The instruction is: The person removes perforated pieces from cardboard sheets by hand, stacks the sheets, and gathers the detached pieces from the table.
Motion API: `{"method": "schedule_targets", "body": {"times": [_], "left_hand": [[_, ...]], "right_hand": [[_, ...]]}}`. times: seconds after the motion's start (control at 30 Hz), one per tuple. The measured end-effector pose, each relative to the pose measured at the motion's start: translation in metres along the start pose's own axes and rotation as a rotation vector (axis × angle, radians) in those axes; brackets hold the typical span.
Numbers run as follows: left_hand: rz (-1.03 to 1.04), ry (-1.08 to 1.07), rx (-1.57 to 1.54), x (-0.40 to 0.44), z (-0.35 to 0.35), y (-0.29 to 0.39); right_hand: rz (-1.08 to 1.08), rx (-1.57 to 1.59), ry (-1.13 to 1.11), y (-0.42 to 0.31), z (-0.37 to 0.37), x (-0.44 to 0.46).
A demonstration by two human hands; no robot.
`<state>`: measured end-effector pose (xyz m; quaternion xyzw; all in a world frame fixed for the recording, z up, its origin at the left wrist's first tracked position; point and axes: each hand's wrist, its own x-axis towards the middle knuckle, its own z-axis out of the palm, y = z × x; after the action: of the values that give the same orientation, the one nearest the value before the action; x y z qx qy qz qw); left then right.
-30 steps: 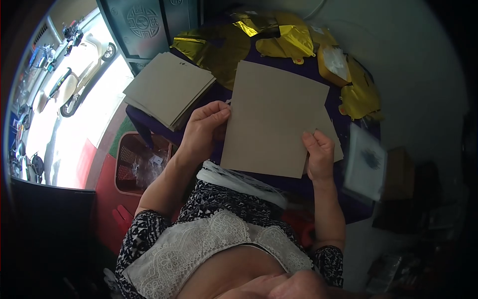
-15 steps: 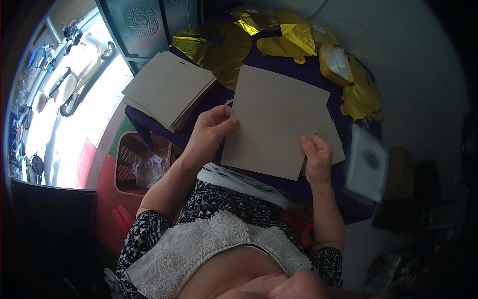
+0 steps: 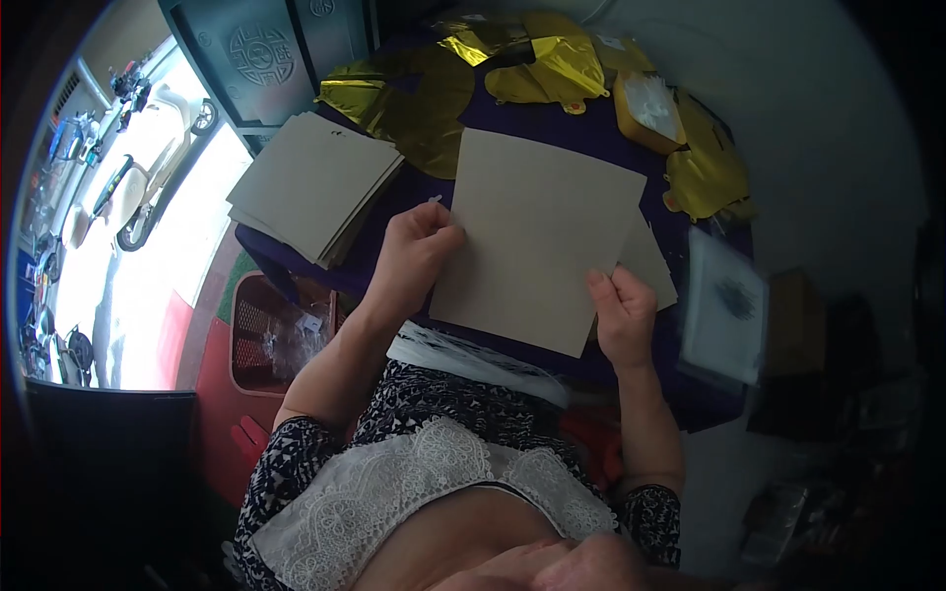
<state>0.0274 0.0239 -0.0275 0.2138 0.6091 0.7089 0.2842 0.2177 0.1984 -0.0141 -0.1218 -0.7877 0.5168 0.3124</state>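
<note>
A plain beige cardboard sheet (image 3: 537, 241) is held above the purple-covered table (image 3: 370, 286), tilted slightly. My left hand (image 3: 414, 251) is closed at its left edge, thumb against the border; the fingertips behind are hidden. A small white bit (image 3: 435, 200) shows just beyond those knuckles, too small to name. At the sheet's lower right edge, my right hand (image 3: 625, 313) pinches it between thumb and curled fingers. Part of another beige sheet (image 3: 652, 264) shows from beneath, on the right.
A stack of cardboard sheets (image 3: 310, 182) lies left. Gold foil balloons (image 3: 547, 74) and a yellow box (image 3: 648, 110) line the far side. Clear plastic bags (image 3: 724, 305) lie at the right edge. A red basket (image 3: 246, 335) stands lower left; white strands (image 3: 473, 360) cross my lap.
The whole view has shifted slightly, so the table things appear a little further left. Both hands keep their hold on the sheet, which has tilted slightly.
</note>
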Motion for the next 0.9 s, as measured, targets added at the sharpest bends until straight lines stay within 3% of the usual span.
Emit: {"method": "schedule_targets", "body": {"times": [0.13,0.23,0.53,0.73,0.83,0.9], "left_hand": [[-0.027,0.001,-0.253,-0.006,0.013,0.014],[-0.022,-0.038,-0.142,-0.003,0.008,0.011],[0.052,0.088,0.34,0.015,0.012,0.001],[-0.027,0.028,0.309,0.015,0.012,0.013],[-0.046,0.005,0.26,0.019,0.01,0.008],[0.021,0.036,0.423,0.019,0.012,0.007]], "right_hand": [[0.117,0.199,0.0,0.016,-0.007,0.001],[0.086,0.112,-0.023,0.018,-0.01,-0.001],[-0.425,-0.314,0.0,-0.019,0.003,-0.001],[-0.048,-0.114,0.036,0.004,-0.009,-0.011],[-0.058,-0.095,0.036,0.011,-0.007,-0.013],[-0.144,-0.145,0.039,0.004,-0.002,-0.012]]}}
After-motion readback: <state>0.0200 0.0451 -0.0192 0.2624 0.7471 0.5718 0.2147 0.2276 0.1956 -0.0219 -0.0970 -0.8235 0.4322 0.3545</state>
